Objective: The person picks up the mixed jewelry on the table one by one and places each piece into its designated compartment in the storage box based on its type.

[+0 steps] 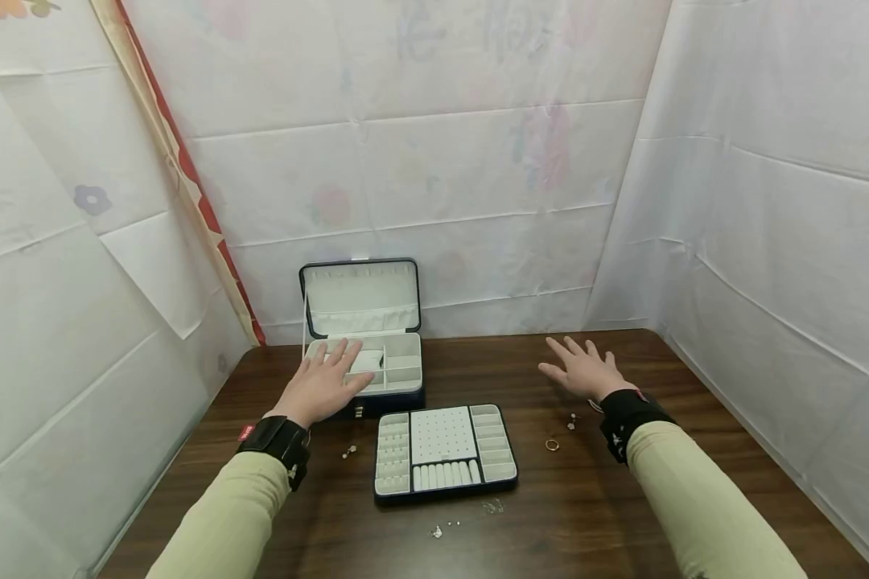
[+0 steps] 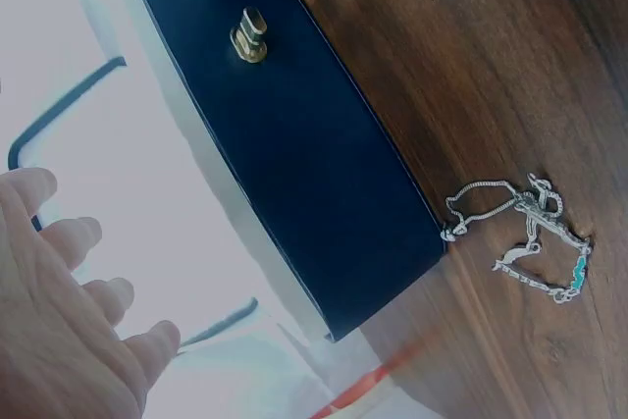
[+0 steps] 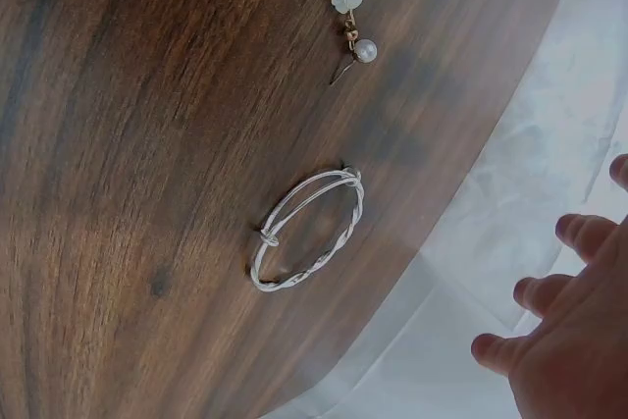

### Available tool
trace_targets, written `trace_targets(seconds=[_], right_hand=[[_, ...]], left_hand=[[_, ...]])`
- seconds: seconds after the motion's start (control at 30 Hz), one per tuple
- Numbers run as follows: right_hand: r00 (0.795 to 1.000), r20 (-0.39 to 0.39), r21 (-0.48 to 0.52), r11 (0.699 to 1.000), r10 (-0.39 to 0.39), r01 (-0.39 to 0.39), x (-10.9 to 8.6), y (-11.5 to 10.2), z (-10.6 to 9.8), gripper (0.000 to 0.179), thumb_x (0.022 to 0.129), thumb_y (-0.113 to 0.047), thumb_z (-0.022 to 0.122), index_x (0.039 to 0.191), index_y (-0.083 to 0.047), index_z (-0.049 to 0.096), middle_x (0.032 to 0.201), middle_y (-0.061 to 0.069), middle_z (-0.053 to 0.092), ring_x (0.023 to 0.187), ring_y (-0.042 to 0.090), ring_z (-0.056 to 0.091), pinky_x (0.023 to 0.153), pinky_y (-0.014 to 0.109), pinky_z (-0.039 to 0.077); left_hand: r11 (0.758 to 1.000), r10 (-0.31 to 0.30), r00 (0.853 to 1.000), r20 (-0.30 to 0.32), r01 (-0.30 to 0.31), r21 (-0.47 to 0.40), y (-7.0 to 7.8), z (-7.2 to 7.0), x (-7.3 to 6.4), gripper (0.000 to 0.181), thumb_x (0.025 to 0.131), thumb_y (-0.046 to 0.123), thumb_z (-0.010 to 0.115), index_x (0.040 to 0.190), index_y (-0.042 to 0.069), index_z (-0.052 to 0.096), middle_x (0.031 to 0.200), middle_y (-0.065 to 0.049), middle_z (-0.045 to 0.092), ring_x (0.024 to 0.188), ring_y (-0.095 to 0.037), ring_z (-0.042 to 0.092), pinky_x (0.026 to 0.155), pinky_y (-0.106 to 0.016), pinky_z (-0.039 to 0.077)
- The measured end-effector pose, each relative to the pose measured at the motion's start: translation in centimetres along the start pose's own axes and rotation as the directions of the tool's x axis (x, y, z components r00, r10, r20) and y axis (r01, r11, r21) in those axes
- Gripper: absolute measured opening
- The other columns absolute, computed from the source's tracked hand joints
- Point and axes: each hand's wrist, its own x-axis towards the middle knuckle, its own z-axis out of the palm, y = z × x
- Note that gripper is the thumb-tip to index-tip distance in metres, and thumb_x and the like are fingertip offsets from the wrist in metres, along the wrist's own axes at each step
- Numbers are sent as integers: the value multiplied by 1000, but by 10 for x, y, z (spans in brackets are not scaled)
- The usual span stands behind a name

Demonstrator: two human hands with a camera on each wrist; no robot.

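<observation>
My left hand [image 1: 323, 384], fingers spread and straight, hovers over the front left of a navy jewelry box [image 1: 403, 398] whose lid [image 1: 362, 293] stands raised. It holds nothing. On the right, my right hand [image 1: 586, 370] is stretched out above the table with fingers apart, also holding nothing. A silver bangle [image 3: 309, 228] lies below it, mostly hidden by the wrist in the head view. Nearby are a pearl earring [image 1: 571, 421] and a gold ring [image 1: 553, 445]. Between the arms lies a jewelry tray [image 1: 445, 450] with white compartments, ring rolls and a dotted panel.
A silver chain bracelet [image 2: 549, 237] with a teal piece lies beside the box. Another pearl earring [image 1: 349, 452] sits left of the tray. In front are small studs [image 1: 437, 531] and thin clear pieces [image 1: 492, 507]. White sheets [image 1: 442, 177] enclose the brown wooden table [image 1: 586, 515].
</observation>
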Motion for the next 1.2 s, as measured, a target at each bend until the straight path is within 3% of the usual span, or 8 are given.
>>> trace_targets(seconds=[0.27,0.5,0.67,0.83,0.97,1.07,1.2], right_hand=[[990,-29,-32,990,-139,138,-8,-4,0,72,105,-52,49,162,-13,28,156,28,37,144,54,31,106,77,24],[976,-21,-45,976,-215,214,-12,-2,6,72,103,-51,54,160,-12,32,150,27,45,138,51,41,107,72,30],[962,-22,-65,960,-274,272,-15,0,12,68,103,-46,58,157,-10,38,143,23,52,133,46,47,107,66,35],[951,6,2,951,-308,308,-18,-1,15,64,102,-41,61,152,-4,45,141,23,55,131,43,51,105,59,42],[948,27,51,948,-317,315,-22,-3,16,56,102,-36,64,144,-2,52,123,14,65,107,27,63,91,48,51],[947,40,76,946,-320,317,-24,-4,18,45,101,-31,66,135,-3,58,100,2,65,84,13,59,77,39,50],[944,70,105,943,-324,316,-28,-4,19,28,100,-28,68,118,-8,63,86,-7,60,73,8,54,67,31,47]], left_hand=[[998,51,998,-29,-50,34,7,3,-9,83,102,68,37,163,14,24,167,-19,23,151,-53,16,118,-67,15],[994,105,993,-56,-104,26,13,7,-22,79,103,63,43,162,14,28,165,-18,30,149,-53,23,116,-67,23],[994,110,993,-51,-110,11,18,14,-33,80,102,64,45,162,14,30,165,-17,31,148,-50,27,115,-66,26],[996,89,995,-43,-90,-7,21,20,-42,77,102,61,49,160,13,33,160,-18,39,146,-49,33,114,-64,30],[998,58,997,-44,-59,-16,24,26,-48,73,102,57,53,159,14,37,149,-20,53,141,-43,44,110,-61,38],[999,43,998,-49,-43,2,26,30,-52,69,102,52,56,157,13,41,137,-19,63,133,-37,53,104,-57,45],[998,36,997,-62,-32,51,31,35,-58,61,101,47,60,150,10,52,120,-14,70,117,-30,61,91,-51,53]])
